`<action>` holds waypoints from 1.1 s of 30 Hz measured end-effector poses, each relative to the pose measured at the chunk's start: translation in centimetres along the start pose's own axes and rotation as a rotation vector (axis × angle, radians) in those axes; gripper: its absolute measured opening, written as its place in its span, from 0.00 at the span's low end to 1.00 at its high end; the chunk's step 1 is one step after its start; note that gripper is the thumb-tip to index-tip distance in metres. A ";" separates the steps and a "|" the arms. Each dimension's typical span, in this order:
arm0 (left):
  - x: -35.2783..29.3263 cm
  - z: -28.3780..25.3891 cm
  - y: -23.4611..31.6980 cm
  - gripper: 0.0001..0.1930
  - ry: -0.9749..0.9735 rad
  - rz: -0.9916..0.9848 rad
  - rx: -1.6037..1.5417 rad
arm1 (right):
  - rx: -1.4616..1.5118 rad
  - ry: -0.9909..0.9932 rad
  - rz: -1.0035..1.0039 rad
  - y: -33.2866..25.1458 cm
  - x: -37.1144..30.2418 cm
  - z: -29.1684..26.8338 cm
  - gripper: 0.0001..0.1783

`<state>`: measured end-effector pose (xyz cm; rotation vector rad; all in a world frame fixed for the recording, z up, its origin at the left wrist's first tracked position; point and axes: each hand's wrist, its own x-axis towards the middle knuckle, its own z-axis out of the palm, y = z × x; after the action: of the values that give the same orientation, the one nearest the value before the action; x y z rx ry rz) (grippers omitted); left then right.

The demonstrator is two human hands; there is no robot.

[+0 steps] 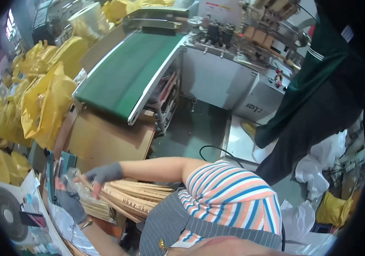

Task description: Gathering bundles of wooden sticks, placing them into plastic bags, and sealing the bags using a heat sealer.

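A crumpled clear plastic bag (82,190) is between my hands at the lower left. My left hand (71,204), in a grey glove with bare fingertips, grips its left side. My right hand (105,173), gloved the same way, reaches across from the right with its fingers bent down onto the bag. One tan strip's end shows by those fingers; whether they pinch it too is unclear. A bundle of long, flat tan strips (133,197), some with dark marks, fans out under my right forearm. A teal upright device (53,179) stands just beyond my left hand.
A green conveyor belt (133,64) slopes down toward a brown board (108,138). Yellow plastic sacks (48,104) are piled at left, above a round fan (7,211). Another person in dark clothes (310,115) stands at right, by a machine (259,38).
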<state>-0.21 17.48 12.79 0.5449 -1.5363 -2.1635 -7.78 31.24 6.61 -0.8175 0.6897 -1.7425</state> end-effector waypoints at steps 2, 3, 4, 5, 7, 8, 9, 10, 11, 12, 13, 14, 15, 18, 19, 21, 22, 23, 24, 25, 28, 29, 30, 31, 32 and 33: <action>-0.7 0.2 1.6 0.20 -0.535 0.368 0.387 | -0.053 0.016 -0.070 1.0 1.1 0.3 0.31; -2.7 2.0 2.3 0.20 -0.678 0.421 0.677 | -0.208 0.002 -0.043 2.2 1.4 -2.6 0.23; -5.0 4.0 2.4 0.20 -0.817 0.472 0.970 | -0.361 -0.009 -0.012 3.4 1.5 -5.3 0.16; -5.9 3.6 1.5 0.18 -0.770 0.541 1.186 | -0.295 0.069 -0.198 4.6 1.9 -6.3 0.13; -5.5 0.6 -2.3 0.13 -0.461 0.528 0.907 | 0.056 0.179 -0.180 1.0 -0.6 -2.2 0.25; -5.0 -1.2 -4.9 0.10 -0.194 0.510 0.627 | 0.133 0.270 -0.205 0.2 -1.6 -0.4 0.28; -5.0 -4.2 -9.0 0.12 -0.165 0.540 0.604 | 0.133 0.269 -0.211 0.6 -1.4 -0.5 0.28; -4.8 -6.4 -12.7 0.14 -0.130 0.566 0.580 | 0.080 0.301 -0.141 1.9 -1.1 -0.3 0.28; -6.2 -5.6 -14.8 0.14 0.041 0.605 0.484 | 0.029 0.335 -0.066 3.1 -2.4 0.0 0.29; -8.3 -4.2 -16.1 0.18 0.200 0.642 0.383 | -0.026 0.375 0.001 4.2 -4.3 0.4 0.29; -9.8 -4.2 -15.8 0.17 -0.042 0.636 0.441 | -0.085 0.417 0.063 5.2 -5.3 0.5 0.30; -11.2 -5.9 -15.3 0.16 -0.272 0.626 0.497 | -0.146 0.451 0.133 5.9 -8.5 1.5 0.30; -11.5 -10.4 -18.4 0.16 -0.263 0.638 0.495 | -0.212 0.475 0.203 6.3 -11.0 2.4 0.31; -11.0 -13.5 -20.6 0.16 -0.859 0.297 0.517 | -0.405 0.564 0.407 7.6 -12.3 1.6 0.32; -11.3 -9.3 -16.1 0.16 -0.615 0.253 0.593 | -0.463 0.611 0.472 7.8 -13.0 1.3 0.33; -11.4 -1.0 -8.4 0.17 -0.317 0.180 0.660 | -1.523 0.715 0.251 3.2 -11.1 0.8 0.28; -10.3 1.4 -6.1 0.15 -0.332 0.203 0.716 | -1.762 0.669 0.406 0.3 -9.8 1.2 0.19; -8.4 2.3 -5.7 0.14 -0.406 0.393 0.715 | -1.796 0.820 -0.054 0.6 -8.9 -1.0 0.11; -7.2 3.1 -4.5 0.09 -0.431 0.302 0.593 | -1.719 0.774 -0.214 -0.6 -7.5 -0.2 0.09; -4.7 2.0 -4.4 0.06 -0.379 0.394 0.556 | -1.634 0.718 -0.376 -2.6 -5.9 1.6 0.09; 0.5 1.2 -1.1 0.04 -0.201 0.716 0.662 | -1.671 0.697 -0.548 -6.6 -4.1 3.5 0.10; 2.2 -0.1 -0.5 0.05 -0.312 0.653 0.874 | -1.720 0.677 -0.532 -7.4 -3.6 3.1 0.11; 2.8 -0.9 -0.2 0.07 -0.424 0.579 1.085 | -1.928 0.745 -0.431 -7.9 -2.6 1.3 0.14; 2.7 -1.3 -0.4 0.07 -0.417 0.560 1.084 | -1.981 0.578 0.154 -11.5 -3.2 3.2 0.16; 2.6 -1.1 0.4 0.11 -0.476 0.331 1.097 | -2.016 0.635 0.221 -12.0 -1.8 1.6 0.14; 2.7 -1.6 1.1 0.14 -0.496 0.088 1.103 | -2.066 0.611 0.191 -12.5 -1.0 1.8 0.11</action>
<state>-1.42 14.37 13.16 0.2171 -2.9251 -1.2453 -13.18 35.72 17.21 -1.2928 2.9524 -0.4679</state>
